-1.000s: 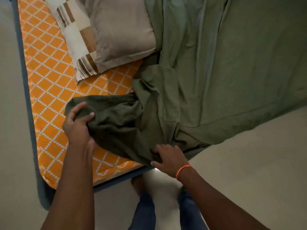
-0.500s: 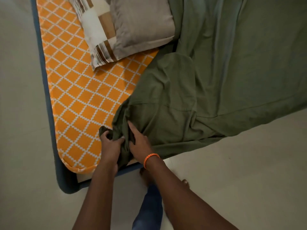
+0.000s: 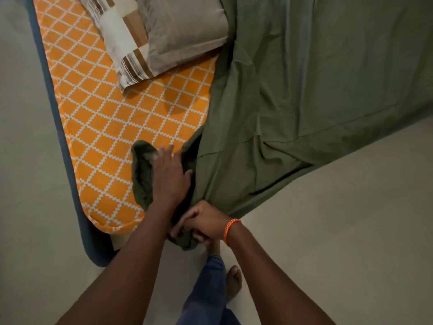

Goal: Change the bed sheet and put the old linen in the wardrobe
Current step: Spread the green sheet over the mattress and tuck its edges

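So far the job looks roughly half done, judging by how things lie. An olive-green bed sheet covers most of the mattress toward the right, its lower edge hanging off the side toward the floor, while the left part of the orange lattice-patterned mattress is bare. Whether the green sheet is the fresh one going on or the old one coming off cannot be told from this view alone.

The left hand lies flat, fingers straight, pressing on a bunched corner of the sheet near the mattress's rounded end. The right hand, an orange bracelet at its wrist, is curled tight around a fold of the same sheet at the bed's edge, just below the left hand.

Two pillows sit at the top: a striped pillow and a plain grey-brown pillow overlapping it, the sheet's edge running up beside the grey-brown one.

Still to do, as I judge it: the bare section wants dealing with, and the old linen must go away. No wardrobe, basket or other container is in view, so nothing can be said of its contents.
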Demonstrator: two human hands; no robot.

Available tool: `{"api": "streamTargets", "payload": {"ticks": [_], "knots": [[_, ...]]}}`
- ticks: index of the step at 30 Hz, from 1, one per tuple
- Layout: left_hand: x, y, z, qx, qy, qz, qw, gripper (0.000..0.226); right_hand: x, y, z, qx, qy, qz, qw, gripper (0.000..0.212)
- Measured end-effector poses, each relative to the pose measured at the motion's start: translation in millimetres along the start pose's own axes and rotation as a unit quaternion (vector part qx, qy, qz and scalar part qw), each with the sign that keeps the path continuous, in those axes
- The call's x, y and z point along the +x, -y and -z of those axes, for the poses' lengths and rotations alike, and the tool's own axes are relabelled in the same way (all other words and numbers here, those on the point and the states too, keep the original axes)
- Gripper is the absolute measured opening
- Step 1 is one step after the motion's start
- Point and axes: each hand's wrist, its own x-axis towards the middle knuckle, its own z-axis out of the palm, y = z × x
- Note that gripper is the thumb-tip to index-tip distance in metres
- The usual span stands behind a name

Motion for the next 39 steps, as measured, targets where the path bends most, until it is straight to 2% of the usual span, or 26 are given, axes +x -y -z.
{"api": "streamTargets", "payload": {"ticks": [1, 2, 4, 7, 9, 10, 11, 13, 15, 16, 18, 19, 20, 21, 22, 24, 25, 26, 28, 29, 31, 33, 34, 35, 37, 39], "knots": [[3, 2, -8, -0.1, 0.053, 0.029, 0.993, 0.076, -7, 1, 4, -0.027, 0.056, -0.027, 0.998, 0.031], [4, 6, -16, -0.164, 0.076, 0.054, 0.982, 0.085, -15, 0, 5, -0.046, 0.102, -0.054, 0.992, 0.031], [5, 6, -24, -0.149, 0.067, 0.064, 0.984, 0.093, -20, -7, 7, -0.064, 0.154, -0.106, 0.98, 0.032], [-1, 1, -29, -0.123, 0.073, 0.101, 0.984, 0.066, -18, -9, 6, -0.097, 0.173, -0.177, 0.964, 0.035], [1, 4, -32, -0.203, 0.039, 0.137, 0.969, 0.041, -15, -4, 6, -0.119, 0.171, -0.234, 0.95, 0.037], [3, 6, -30, -0.288, 0.016, 0.16, 0.944, 0.031, -11, -3, 4, -0.133, 0.15, -0.253, 0.946, 0.036], [5, 10, -27, -0.386, -0.002, 0.19, 0.903, 0.022, -7, -2, 2, -0.148, 0.117, -0.263, 0.946, 0.034], [12, 27, -18, -0.546, -0.04, 0.249, 0.799, 0.012, 9, -3, -6, -0.174, 0.021, -0.262, 0.949, 0.03], [19, 53, -6, -0.622, -0.089, 0.28, 0.726, 0.022, 25, 4, -18, -0.203, -0.143, -0.194, 0.949, 0.026], [21, 69, -3, -0.642, -0.11, 0.294, 0.699, 0.025, 31, 8, -24, -0.228, -0.245, -0.136, 0.933, 0.025], [26, 102, 13, -0.655, -0.159, 0.316, 0.668, 0.022, 42, 23, -40, -0.278, -0.421, -0.025, 0.863, 0.023], [31, 120, 23, -0.651, -0.187, 0.319, 0.663, 0.02, 48, 33, -51, -0.289, -0.476, 0.026, 0.83, 0.02], [34, 132, 35, -0.648, -0.211, 0.315, 0.66, 0.019, 55, 41, -60, -0.288, -0.501, 0.072, 0.813, 0.019], [38, 143, 46, -0.648, -0.23, 0.306, 0.658, 0.02, 63, 46, -68, -0.292, -0.498, 0.095, 0.811, 0.025], [42, 154, 60, -0.647, -0.245, 0.291, 0.661, 0.02, 73, 52, -77, -0.308, -0.473, 0.094, 0.82, 0.041], [50, 170, 86, -0.628, -0.271, 0.261, 0.681, 0.017, 95, 57, -94, -0.351, -0.406, 0.031, 0.843, 0.084], [54, 178, 98, -0.615, -0.282, 0.242, 0.695, 0.017, 104, 59, -101, -0.357, -0.379, 0.001, 0.854, 0.098], [58, 188, 109, -0.604, -0.286, 0.224, 0.709, 0.016, 112, 59, -106, -0.35, -0.354, -0.013, 0.867, 0.101], [63, 211, 134, -0.56, -0.296, 0.195, 0.749, 0.012, 126, 63, -116, -0.347, -0.3, -0.001, 0.889, 0.075], [65, 225, 146, -0.511, -0.309, 0.193, 0.779, 0.016, 131, 67, -124, -0.356, -0.284, 0.021, 0.89, 0.06], [66, 246, 166, -0.378, -0.329, 0.208, 0.84, 0.032, 133, 79, -140, -0.362, -0.282, 0.069, 0.886, 0.036], [60, 263, 178, -0.253, -0.325, 0.224, 0.883, 0.037, 136, 89, -158, -0.352, -0.276, 0.105, 0.888, 0.016], [54, 267, 178, -0.239, -0.292, 0.23, 0.897, 0.037, 136, 89, -163, -0.342, -0.264, 0.104, 0.896, 0.013], [47, 271, 175, -0.258, -0.24, 0.232, 0.907, 0.035, 137, 87, -166, -0.333, -0.252, 0.084, 0.905, 0.02], [25, 273, 162, -0.33, -0.109, 0.234, 0.908, 0.034, 139, 77, -164, -0.313, -0.224, 0.031, 0.922, 0.031], [-1, 272, 140, -0.342, 0.013, 0.231, 0.911, 0.038, 139, 66, -163, -0.295, -0.201, 0.023, 0.934, 0.034]]}}
